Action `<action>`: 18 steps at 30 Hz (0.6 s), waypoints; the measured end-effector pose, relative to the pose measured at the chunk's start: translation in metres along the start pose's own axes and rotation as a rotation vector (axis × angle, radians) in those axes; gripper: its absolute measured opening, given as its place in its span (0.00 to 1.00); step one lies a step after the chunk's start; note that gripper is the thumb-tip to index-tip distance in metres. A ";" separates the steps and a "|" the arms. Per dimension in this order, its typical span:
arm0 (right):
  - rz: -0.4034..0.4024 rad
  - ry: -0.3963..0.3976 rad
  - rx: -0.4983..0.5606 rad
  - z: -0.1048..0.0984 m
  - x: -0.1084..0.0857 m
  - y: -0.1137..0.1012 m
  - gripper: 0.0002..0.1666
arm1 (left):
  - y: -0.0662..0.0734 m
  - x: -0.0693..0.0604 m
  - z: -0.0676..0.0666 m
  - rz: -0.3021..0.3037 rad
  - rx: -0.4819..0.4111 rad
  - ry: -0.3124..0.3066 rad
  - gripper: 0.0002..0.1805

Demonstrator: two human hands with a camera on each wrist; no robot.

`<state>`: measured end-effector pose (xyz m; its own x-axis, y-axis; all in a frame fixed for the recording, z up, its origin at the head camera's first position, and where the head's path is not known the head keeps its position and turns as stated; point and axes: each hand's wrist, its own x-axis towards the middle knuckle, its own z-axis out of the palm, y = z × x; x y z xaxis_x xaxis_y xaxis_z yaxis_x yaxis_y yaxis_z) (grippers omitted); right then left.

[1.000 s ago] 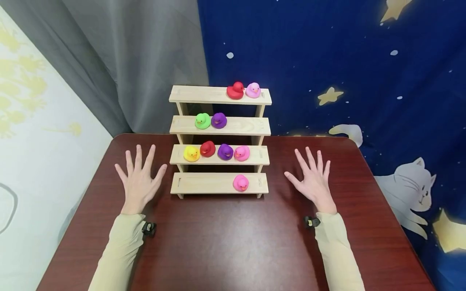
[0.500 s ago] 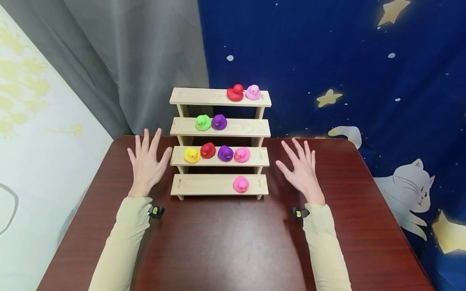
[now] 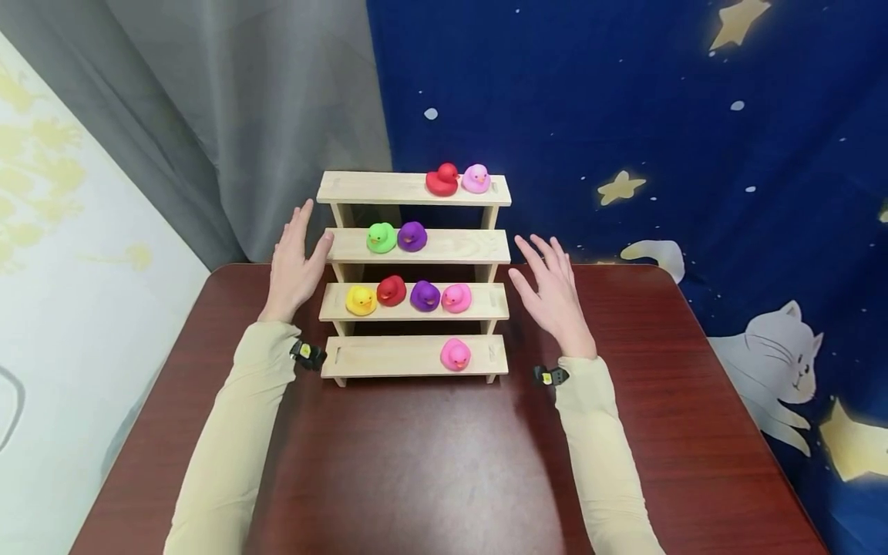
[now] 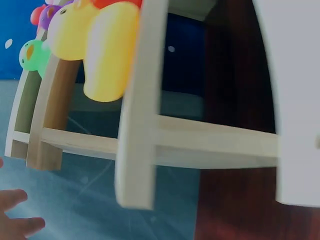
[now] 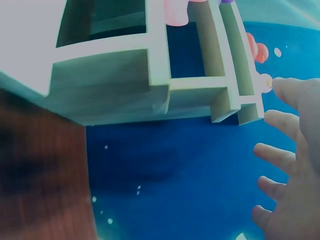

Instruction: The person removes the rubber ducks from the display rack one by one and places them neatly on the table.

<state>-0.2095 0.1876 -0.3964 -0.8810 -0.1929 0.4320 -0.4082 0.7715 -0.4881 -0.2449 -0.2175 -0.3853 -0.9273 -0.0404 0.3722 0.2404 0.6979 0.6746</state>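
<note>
A stepped wooden rack (image 3: 381,358) with several shelves stands at the table's back edge. My left hand (image 3: 294,270) hangs beside its left end, thumb by the second shelf from the top, holding nothing. Past the right end, my right hand (image 3: 553,297) is raised with fingers extended and holds nothing. Rubber ducks sit on the shelves: a red duck (image 3: 442,179) and light pink duck (image 3: 476,179) on top; a green duck (image 3: 381,238) and purple duck (image 3: 412,237) below; then a yellow duck (image 3: 361,300), red, purple and pink ones; a pink duck (image 3: 455,354) at the bottom.
The dark red wooden table (image 3: 416,455) extends in front of the rack and to both sides. Behind it hang a grey curtain (image 3: 277,100) and a blue star-patterned cloth (image 3: 555,108). A white wall (image 3: 69,308) is at the left.
Both hands have moved forward and inward, from beside the lower shelves to the rack's two ends higher up. Their fingers have drawn closer together. The ducks keep their places on the shelves.
</note>
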 end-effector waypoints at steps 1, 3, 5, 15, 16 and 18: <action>-0.003 0.005 0.003 0.000 0.003 -0.001 0.33 | 0.001 0.004 0.000 -0.003 -0.018 0.002 0.36; -0.012 0.015 0.007 0.000 0.008 -0.003 0.32 | 0.004 0.013 0.001 -0.012 -0.058 0.005 0.36; -0.023 0.029 0.008 0.000 0.014 -0.005 0.32 | 0.007 0.021 0.002 -0.029 -0.093 -0.001 0.35; -0.060 0.039 0.008 -0.003 0.034 -0.014 0.31 | 0.019 0.050 0.014 -0.146 -0.115 -0.002 0.33; -0.055 0.034 0.005 -0.004 0.035 -0.014 0.31 | 0.021 0.051 0.015 -0.165 -0.127 0.007 0.33; -0.056 0.024 -0.011 -0.005 0.039 -0.013 0.32 | 0.022 0.053 0.018 -0.196 -0.149 0.027 0.33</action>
<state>-0.2368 0.1728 -0.3694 -0.8510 -0.2213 0.4763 -0.4538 0.7664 -0.4546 -0.2935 -0.1911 -0.3623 -0.9527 -0.1855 0.2407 0.0981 0.5620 0.8213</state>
